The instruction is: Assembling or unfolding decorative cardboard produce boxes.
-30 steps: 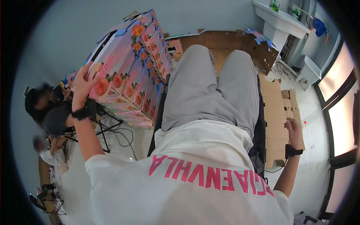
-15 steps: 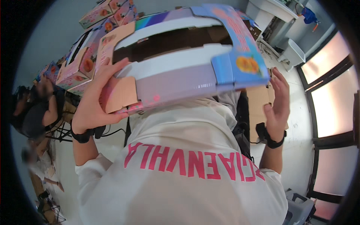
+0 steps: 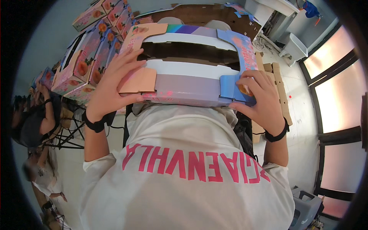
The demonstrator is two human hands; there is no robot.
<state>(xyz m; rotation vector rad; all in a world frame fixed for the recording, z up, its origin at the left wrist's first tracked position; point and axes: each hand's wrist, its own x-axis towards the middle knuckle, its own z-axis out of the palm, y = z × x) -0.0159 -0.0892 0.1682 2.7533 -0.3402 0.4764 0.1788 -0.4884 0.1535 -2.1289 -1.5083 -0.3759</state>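
Observation:
A printed cardboard carton [image 3: 184, 86] in pastel purple, peach and blue lies across my lap. Its top has a long gap in the middle, bordered by white strips, and the inside looks dark. Around its left end wraps my left hand [image 3: 111, 86], fingers on the top and thumb along the near side. My right hand [image 3: 262, 99] grips the near right corner, its fingers over the blue flap and the thumb against the near side. The carton's underside is hidden.
Similar printed cartons [image 3: 76, 65] are stacked at the left. Flat brown cardboard [image 3: 283, 96] lies by my right side, and a large brown box [image 3: 207, 13] stands beyond my knees. Other people [image 3: 36, 119] sit at the far left. A white stool [image 3: 295, 50] stands at the right.
The carton has come down from a tilted, raised position to lie flatter across my lap. My right hand, apart from it before, has moved inward and taken hold of its right corner.

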